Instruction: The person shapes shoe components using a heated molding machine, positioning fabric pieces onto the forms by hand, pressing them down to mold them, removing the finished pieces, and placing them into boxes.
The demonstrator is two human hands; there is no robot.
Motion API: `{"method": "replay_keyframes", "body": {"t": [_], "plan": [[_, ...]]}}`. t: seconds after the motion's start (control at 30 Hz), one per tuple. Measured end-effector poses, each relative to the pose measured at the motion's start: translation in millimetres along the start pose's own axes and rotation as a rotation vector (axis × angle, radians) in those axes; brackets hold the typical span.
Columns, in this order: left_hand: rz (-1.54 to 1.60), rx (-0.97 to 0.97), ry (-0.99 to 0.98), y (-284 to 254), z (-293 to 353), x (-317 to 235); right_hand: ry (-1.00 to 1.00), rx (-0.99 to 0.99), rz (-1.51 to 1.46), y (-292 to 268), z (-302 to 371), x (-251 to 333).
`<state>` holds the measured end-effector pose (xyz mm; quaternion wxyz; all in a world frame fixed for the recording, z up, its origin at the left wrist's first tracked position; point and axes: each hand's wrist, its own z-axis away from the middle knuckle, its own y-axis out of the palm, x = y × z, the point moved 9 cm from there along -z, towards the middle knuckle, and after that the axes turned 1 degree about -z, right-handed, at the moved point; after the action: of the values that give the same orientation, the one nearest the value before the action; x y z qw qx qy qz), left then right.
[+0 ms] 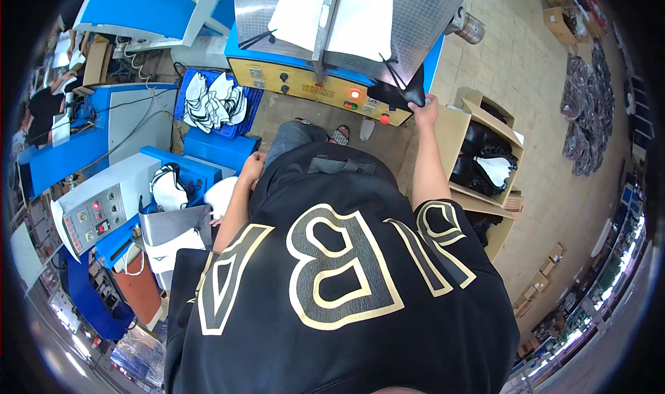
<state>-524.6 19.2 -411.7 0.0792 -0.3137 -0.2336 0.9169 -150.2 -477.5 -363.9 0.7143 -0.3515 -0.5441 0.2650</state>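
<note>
My right hand [424, 110] reaches to the right front corner of a blue and yellow machine. Its fingers are closed on a shiny black piece [410, 92] that hangs at that corner; its kind is not clear. My left hand [253, 167] is curled beside my left thigh, near a blue machine part [220, 148]; anything inside the fingers is hidden. On the machine's metal grid top [433, 13] lie white sheets [364, 13] either side of a metal bar [325, 30]. Thin black strips [393, 72] lie by the sheets' near corners.
Left, a blue crate [253, 106] holds several white cut pieces [211, 103]. A control panel [93, 217] stands lower left, near white pieces [176, 248]. Cardboard boxes [454, 141] with black shoes [478, 144] stand right. Wrapped dark bundles [582, 117] lie farther right.
</note>
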Motion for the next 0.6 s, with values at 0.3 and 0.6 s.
{"method": "replay_keyframes", "body": {"t": [0.3, 0.6], "plan": [[-0.043, 0.001, 0.019, -3, -1, 8, -0.024, 0.041, -0.069, 31, -2, -35], [-0.246, -0.067, 0.056, -12, -2, -41, 0.227, 0.287, -0.531, 22, 52, -12]]}}
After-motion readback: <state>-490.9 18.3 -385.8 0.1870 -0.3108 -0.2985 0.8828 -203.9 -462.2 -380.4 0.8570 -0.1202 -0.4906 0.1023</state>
